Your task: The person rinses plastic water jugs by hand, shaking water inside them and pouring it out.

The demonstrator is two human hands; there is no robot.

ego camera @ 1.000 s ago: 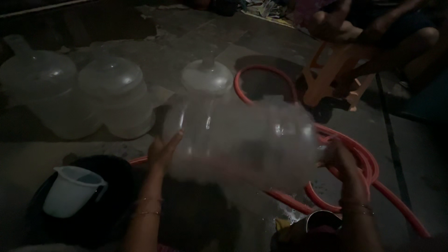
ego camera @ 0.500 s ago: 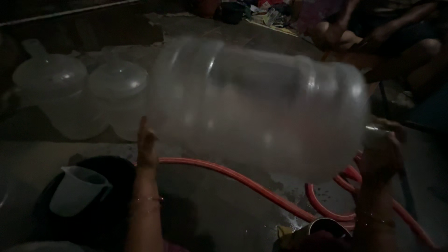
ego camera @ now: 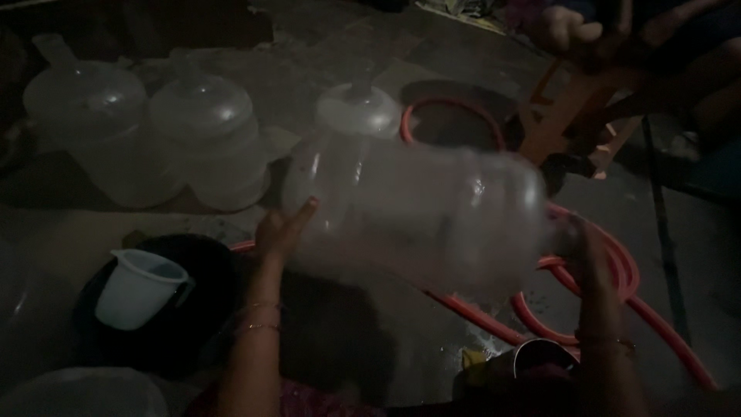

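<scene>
Big clear water jug hangs on its side above the wet floor, blurred, held between two hands. Left hand lies flat with its grip spread against the jug's end; right hand presses the other end, its grip too dark to tell. Three more clear jugs stand behind, a red hose coils below, and a white cup sits in a dark basin

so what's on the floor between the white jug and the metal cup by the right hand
In the head view, the left forearm crosses that stretch between the white jug and the metal cup; the dark wet floor there is otherwise bare.
</scene>
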